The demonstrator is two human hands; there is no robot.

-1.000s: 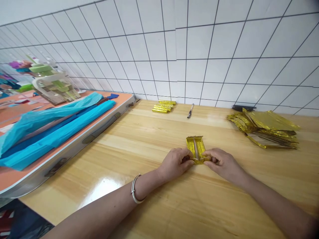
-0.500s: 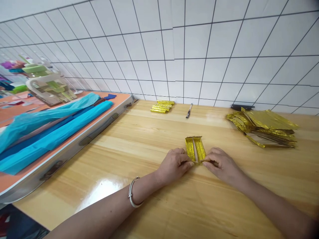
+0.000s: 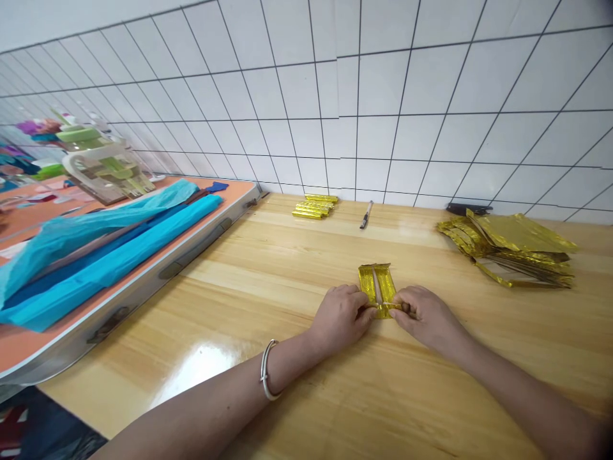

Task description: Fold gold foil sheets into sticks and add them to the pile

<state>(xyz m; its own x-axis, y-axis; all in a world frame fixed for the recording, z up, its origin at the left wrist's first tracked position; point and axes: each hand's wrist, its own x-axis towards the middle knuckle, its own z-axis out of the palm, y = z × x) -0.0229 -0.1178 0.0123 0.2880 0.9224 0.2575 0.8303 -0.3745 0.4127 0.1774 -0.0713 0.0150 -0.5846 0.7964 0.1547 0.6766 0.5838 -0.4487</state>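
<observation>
A folded sheet of gold foil paper (image 3: 385,281) lies on the wooden table between my hands, its two side flaps turned inward with a narrow pale gap between them. My left hand (image 3: 342,318) pinches the near left corner. At the near right corner, my right hand (image 3: 421,318) grips the paper between thumb and fingers. The near edge is folded up into a short flap across the sheet. A narrow fold also stands along the far edge. The fingertips partly cover the near corners.
Several rolled gold foil strips (image 3: 315,207) lie near the tiled wall, with a pen (image 3: 366,215) beside them. A loose stack of gold foil sheets (image 3: 522,239) is at the right, a black object (image 3: 469,209) behind it. Blue paper (image 3: 129,246) rests on an orange-topped board at the left.
The near edge of the gold foil paper has been folded up and over, away from me, so its gold side now shows. Both hands keep their pinch. The view has shifted slightly.
</observation>
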